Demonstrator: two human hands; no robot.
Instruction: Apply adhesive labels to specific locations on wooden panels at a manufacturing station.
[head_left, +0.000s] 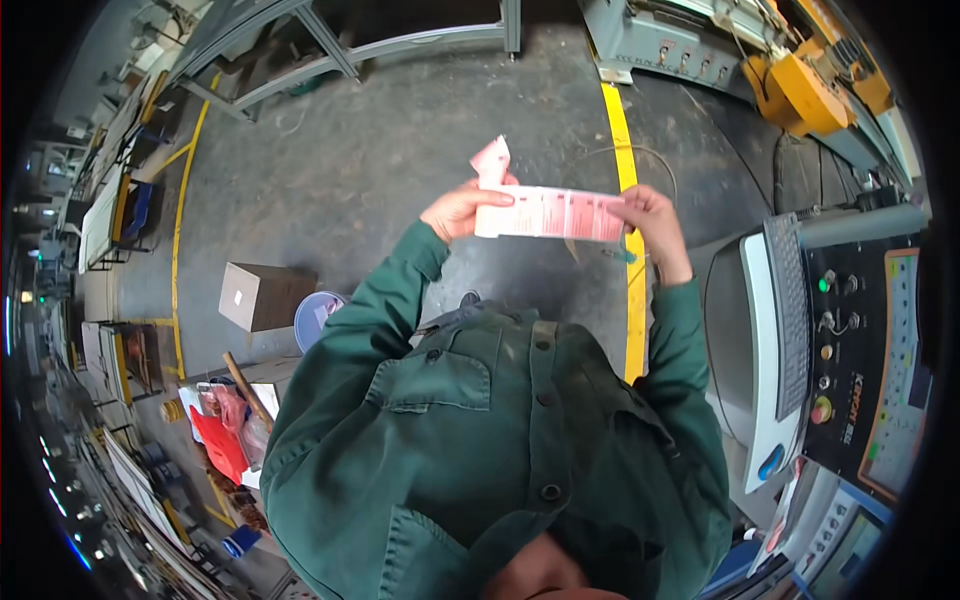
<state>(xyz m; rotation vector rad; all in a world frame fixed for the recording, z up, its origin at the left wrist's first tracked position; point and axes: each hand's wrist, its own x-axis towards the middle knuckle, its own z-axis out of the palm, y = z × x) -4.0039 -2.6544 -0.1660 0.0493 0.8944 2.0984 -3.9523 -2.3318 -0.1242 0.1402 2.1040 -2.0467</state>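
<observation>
A strip of pink and white printed labels point(560, 214) is stretched level between my two hands, out in front of my green jacket. My left hand point(462, 207) grips its left end, thumb on top, and a loose tail of the strip folds upward above that hand. At the other end, my right hand point(652, 220) pinches the strip's right edge between thumb and fingers. The print is too small to make out.
A control console point(840, 350) with a keyboard point(787, 315) stands close on my right. To the left are a cardboard box point(262, 297) and a round bin point(318, 318). A yellow floor line point(622, 130) runs beneath my right hand. Metal framing point(430, 42) and a grey machine point(680, 45) stand ahead.
</observation>
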